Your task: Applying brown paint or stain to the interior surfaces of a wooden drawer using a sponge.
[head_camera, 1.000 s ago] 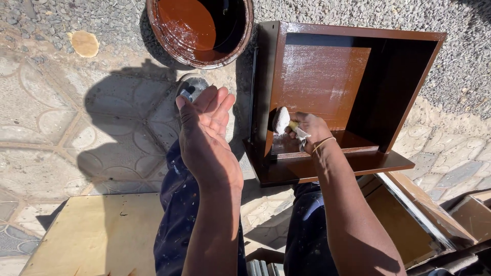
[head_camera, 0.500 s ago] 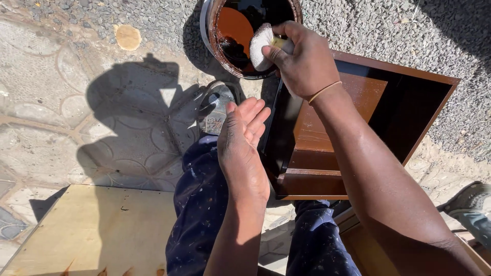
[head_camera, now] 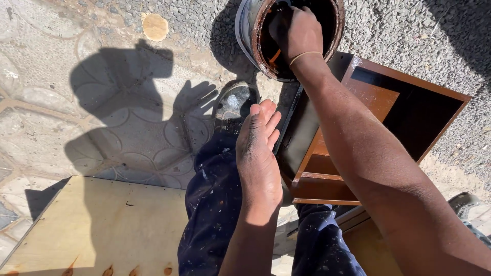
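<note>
Dipping now, our right hand (head_camera: 298, 31), grip clenched on something hidden, has left the brown wooden box (head_camera: 353, 148) for the paint bucket (head_camera: 266, 56), while our left hand (head_camera: 258, 153) hovers open beside the box.

Bare arms, dark blue trousers, grey shoes

Both arms are bare, with no sleeves; the right hand (head_camera: 299, 30) has a thin pale band round its wrist; the left hand (head_camera: 258, 153) wears nothing; the trousers (head_camera: 215, 204) are dark blue with lots of little white specks; a grey shoe (head_camera: 234, 105) shows at the far end of the left leg; another shoe (head_camera: 468, 204) peeks in at the right edge.
</note>
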